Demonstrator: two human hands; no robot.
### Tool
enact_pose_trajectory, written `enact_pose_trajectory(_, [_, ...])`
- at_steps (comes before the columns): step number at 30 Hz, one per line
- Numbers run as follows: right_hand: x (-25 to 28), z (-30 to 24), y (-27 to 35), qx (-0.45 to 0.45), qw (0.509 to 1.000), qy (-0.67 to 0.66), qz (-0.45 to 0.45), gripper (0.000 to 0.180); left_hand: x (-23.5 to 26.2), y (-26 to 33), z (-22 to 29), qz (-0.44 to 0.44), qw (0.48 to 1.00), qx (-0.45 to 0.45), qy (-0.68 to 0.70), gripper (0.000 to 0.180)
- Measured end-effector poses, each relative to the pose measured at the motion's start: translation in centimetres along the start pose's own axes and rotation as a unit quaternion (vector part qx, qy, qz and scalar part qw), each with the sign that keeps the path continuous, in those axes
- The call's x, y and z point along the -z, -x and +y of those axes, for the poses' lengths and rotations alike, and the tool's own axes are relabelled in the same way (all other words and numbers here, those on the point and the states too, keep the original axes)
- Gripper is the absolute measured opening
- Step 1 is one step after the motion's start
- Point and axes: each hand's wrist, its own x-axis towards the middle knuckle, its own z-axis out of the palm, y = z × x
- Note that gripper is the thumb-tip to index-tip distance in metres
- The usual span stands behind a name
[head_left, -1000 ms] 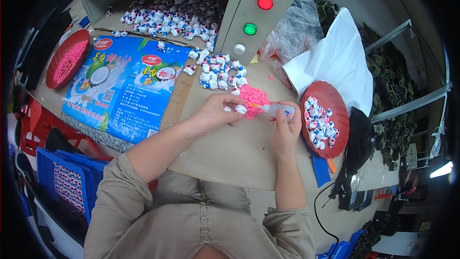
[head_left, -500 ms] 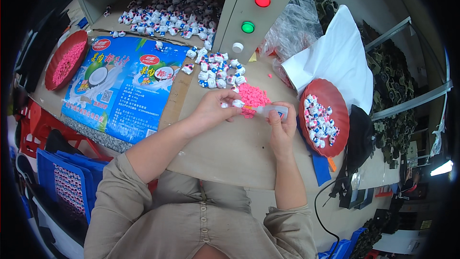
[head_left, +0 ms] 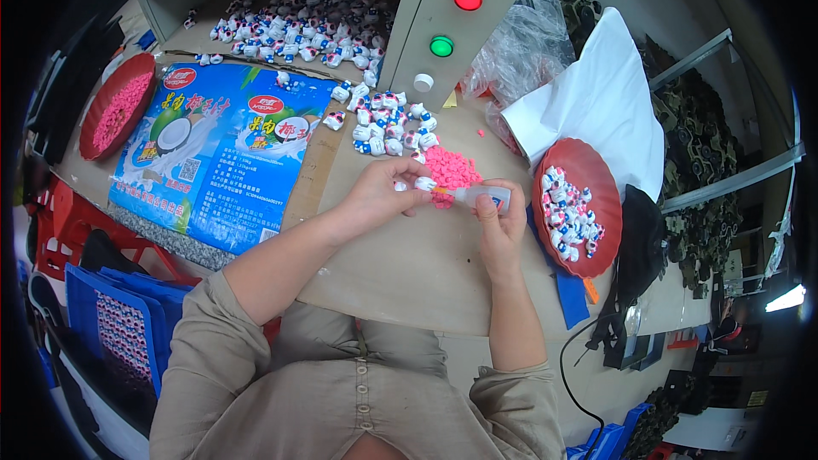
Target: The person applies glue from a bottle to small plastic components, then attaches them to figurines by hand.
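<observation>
Left hand (head_left: 382,192) pinching small white-and-blue figurine (head_left: 423,183) over bench (head_left: 400,264), grip closed, steadying it. Right hand (head_left: 498,221) clasping glue bottle (head_left: 481,197), nozzle aimed at figurine. Pink bits pile (head_left: 452,169) just behind, within reach. Red tray (head_left: 596,183) right, collecting figurines.

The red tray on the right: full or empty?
Partly full. The red tray holds a loose heap of small white-and-blue figures in its middle, with bare red showing around them along the rim.

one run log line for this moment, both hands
left hand: holds small white-blue figure | right hand: holds glue bottle, tip at figure | pink pieces behind
</observation>
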Motion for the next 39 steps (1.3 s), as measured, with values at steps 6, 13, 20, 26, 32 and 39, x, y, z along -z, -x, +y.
enact_pose_trajectory(6, [-0.2,0.0,0.0,0.036,0.999,0.039,0.005,0.026,-0.2,-0.1,-0.1,0.011,1.000,-0.016,-0.004,0.027])
enact_pose_trajectory(13, [-0.6,-0.7,0.1,0.100,0.991,0.089,0.005,0.021,0.0,-0.2,-0.4,0.010,1.000,0.003,0.000,0.027])
enact_pose_trajectory(20, [-0.3,-0.6,0.0,0.117,0.986,0.117,0.009,0.021,0.0,-0.1,0.1,0.016,1.000,0.011,0.005,0.028])
enact_pose_trajectory(26, [-0.3,-0.6,0.0,0.089,0.991,0.101,0.010,0.022,0.0,-0.2,-0.3,0.024,1.000,0.001,0.009,0.028])
enact_pose_trajectory(32, [-0.4,-0.5,0.1,0.061,0.995,0.072,0.010,0.023,0.0,-0.3,-0.6,0.021,1.000,-0.016,0.000,0.027])
enact_pose_trajectory(39, [0.5,0.0,-0.8,0.021,0.983,-0.173,0.065,0.024,0.1,-0.1,0.0,0.010,1.000,0.001,0.014,0.031])
